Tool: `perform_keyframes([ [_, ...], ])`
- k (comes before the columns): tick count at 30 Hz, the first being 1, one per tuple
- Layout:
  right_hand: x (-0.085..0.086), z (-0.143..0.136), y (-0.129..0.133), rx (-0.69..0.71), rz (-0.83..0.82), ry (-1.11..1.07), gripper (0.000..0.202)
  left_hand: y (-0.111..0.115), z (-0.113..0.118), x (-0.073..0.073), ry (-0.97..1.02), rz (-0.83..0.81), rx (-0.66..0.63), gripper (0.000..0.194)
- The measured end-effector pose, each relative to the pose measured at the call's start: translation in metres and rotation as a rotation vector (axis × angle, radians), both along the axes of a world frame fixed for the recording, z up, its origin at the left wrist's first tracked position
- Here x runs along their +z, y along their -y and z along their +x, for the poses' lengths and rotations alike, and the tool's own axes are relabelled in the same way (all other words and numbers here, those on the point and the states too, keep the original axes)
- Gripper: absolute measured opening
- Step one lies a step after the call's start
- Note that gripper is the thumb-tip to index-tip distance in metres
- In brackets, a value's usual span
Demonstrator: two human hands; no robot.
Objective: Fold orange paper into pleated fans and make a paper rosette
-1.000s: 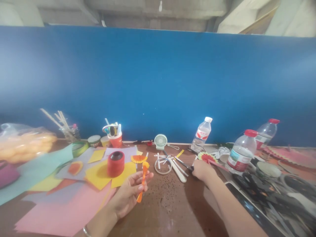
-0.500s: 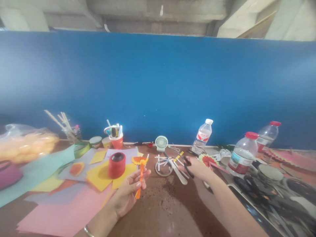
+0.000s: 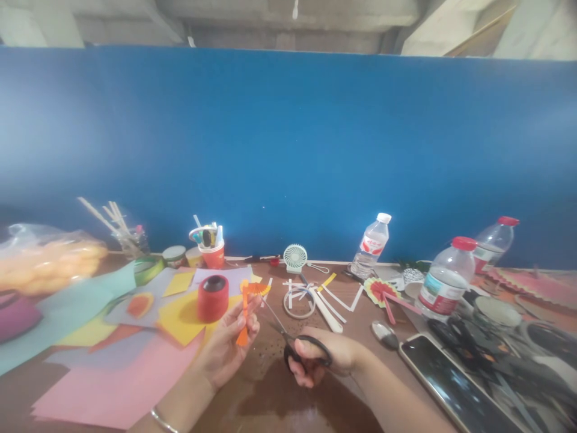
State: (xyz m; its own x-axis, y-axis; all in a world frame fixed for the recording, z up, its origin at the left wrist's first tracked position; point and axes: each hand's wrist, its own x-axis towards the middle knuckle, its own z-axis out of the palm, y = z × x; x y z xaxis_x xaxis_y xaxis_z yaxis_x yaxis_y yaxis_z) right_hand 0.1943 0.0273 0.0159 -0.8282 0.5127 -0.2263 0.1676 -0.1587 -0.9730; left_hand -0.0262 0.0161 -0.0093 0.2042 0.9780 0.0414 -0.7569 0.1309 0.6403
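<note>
Pinched in my left hand (image 3: 232, 343) is a narrow folded orange paper strip (image 3: 244, 310), held upright. Behind its upper end an orange pleated paper fan (image 3: 259, 290) shows, partly hidden by the strip and my fingers. My right hand (image 3: 318, 355) grips black-handled scissors (image 3: 288, 343). Their blades point up and left toward the fingers of my left hand, close to the strip; whether they touch it I cannot tell. White paper strips (image 3: 336, 297) and a clear ring (image 3: 300, 302) lie beyond the scissors.
Left are coloured paper sheets (image 3: 117, 379) and a red tape roll (image 3: 213, 299). A small fan (image 3: 295, 258) stands at the back. Right are a white-capped bottle (image 3: 370, 248), red-capped bottles (image 3: 446, 279), a spoon (image 3: 385, 334), a phone (image 3: 455, 385) and a pink-and-yellow rosette (image 3: 382, 291).
My right hand has come left and nearer with the scissors, from beside the white strips to beside my left hand. My left hand has shifted slightly left with the orange strip.
</note>
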Motion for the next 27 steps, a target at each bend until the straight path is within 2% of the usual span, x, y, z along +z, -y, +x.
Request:
perform_keyframes([
  [5, 0.000, -0.004, 0.001, 0.000, 0.054, -0.017, 0.053, 0.001, 0.002, -0.002, 0.027, -0.001, -0.012, 0.030],
  [12, -0.019, -0.020, 0.004, -0.041, 0.219, -0.090, 0.060, 0.004, 0.007, 0.003, 0.143, -0.013, -0.005, 0.027],
  [21, -0.035, -0.033, 0.011, -0.124, 0.350, -0.094, 0.060, 0.006, 0.007, 0.002, 0.158, -0.038, -0.011, 0.031],
  [25, -0.037, -0.039, 0.014, -0.175, 0.413, -0.046, 0.061, 0.008, 0.009, 0.004, 0.198, -0.033, -0.032, 0.033],
  [27, -0.037, -0.041, 0.015, -0.246, 0.471, 0.029, 0.059, 0.009, 0.009, 0.005, 0.207, -0.044, -0.031, 0.034],
])
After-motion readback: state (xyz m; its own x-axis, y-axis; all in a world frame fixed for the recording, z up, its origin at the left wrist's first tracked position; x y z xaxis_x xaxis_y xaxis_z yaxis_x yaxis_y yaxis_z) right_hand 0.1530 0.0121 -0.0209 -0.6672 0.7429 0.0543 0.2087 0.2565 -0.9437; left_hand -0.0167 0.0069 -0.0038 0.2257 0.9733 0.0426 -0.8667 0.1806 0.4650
